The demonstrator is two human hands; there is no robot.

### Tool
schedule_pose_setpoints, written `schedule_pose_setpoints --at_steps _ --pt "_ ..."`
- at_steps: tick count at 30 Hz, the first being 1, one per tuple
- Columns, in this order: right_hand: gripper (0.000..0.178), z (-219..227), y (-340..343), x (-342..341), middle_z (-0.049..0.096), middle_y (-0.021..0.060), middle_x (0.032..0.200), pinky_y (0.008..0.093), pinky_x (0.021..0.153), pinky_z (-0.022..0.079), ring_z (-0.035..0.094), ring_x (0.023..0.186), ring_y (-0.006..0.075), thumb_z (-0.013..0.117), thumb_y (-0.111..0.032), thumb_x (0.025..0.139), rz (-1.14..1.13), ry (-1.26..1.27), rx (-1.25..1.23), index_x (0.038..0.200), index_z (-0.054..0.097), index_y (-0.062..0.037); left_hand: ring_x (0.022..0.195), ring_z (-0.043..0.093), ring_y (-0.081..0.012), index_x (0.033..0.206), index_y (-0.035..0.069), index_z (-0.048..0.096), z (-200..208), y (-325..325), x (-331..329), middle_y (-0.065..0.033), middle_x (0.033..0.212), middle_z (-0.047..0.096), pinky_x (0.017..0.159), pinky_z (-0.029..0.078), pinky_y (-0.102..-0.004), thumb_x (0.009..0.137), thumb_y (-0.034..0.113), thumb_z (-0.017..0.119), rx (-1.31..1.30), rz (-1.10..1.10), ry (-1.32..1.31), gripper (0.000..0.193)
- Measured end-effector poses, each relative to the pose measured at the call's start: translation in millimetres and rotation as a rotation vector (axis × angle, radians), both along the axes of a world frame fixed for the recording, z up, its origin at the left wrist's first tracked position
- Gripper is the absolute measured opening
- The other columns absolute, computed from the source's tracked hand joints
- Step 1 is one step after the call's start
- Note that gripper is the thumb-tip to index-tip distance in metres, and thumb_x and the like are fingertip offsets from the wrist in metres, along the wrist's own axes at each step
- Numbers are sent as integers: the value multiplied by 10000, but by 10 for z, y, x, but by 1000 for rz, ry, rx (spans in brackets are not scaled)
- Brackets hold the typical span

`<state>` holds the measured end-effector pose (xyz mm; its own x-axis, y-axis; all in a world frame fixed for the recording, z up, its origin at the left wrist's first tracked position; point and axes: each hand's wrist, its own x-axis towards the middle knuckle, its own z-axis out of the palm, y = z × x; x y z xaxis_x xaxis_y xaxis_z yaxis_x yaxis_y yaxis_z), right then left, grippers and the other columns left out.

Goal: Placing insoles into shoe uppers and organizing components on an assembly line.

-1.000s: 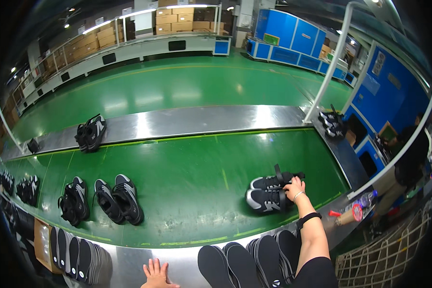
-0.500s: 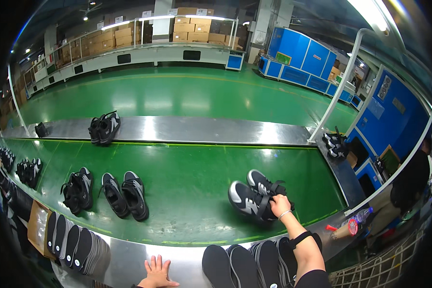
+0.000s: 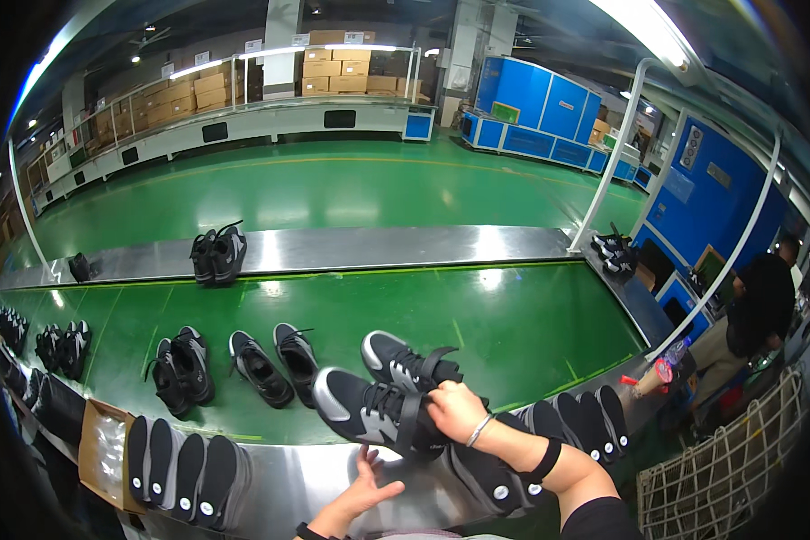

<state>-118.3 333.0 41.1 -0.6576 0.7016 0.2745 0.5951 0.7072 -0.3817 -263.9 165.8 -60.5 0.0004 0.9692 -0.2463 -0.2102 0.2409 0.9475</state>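
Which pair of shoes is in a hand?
The nearest pair, gripped at the ankle end by the right hand; the other pairs sit untouched on the green belt or metal ledge.

White post (image 3: 608,157) stands | brown cartons (image 3: 348,84) sit left of post | blue cabinet (image 3: 729,202) right of post | rope net (image 3: 729,459) nearer than post

"What's worn above the right hand (image 3: 457,412)?"

"A thin silvery bracelet (image 3: 479,430) at the wrist, a wider black band (image 3: 546,460) below the elbow, then a black sleeve (image 3: 601,520)."

"And above the left hand (image 3: 366,490)?"

"Something black (image 3: 308,532), partly cut off. Both hands are bare."
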Motion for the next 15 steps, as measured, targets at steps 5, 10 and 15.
schedule_pose_setpoints --at_steps 5,10,15 --pt "188 -181 -751 -548 539 153 809 405 668 459 525 781 331 529 -211 744 2 -229 -132 741 586 -32 1055 415 -256 1258 73 -86 250 -325 -368 -146 1278 230 761 437 -374 665 309 711 -184 245 -230 1021" --pt "202 -663 -1445 -774 533 165 833 413 680 463 517 816 330 505 -232 758 1 -351 -298 777 585 -48 814 564 -156 1131 91 463 -170 -577 -800 -31 953 579 658 444 -272 742 359 626 -418 177 -337 500" --pt "212 -611 -1608 -656 572 132 802 397 639 451 546 785 294 490 -251 771 131 -313 -405 794 587 -64 983 460 -229 1192 14 358 -463 -735 -1101 -116 1129 452 776 402 -357 783 340 563 -249 190 41 561"
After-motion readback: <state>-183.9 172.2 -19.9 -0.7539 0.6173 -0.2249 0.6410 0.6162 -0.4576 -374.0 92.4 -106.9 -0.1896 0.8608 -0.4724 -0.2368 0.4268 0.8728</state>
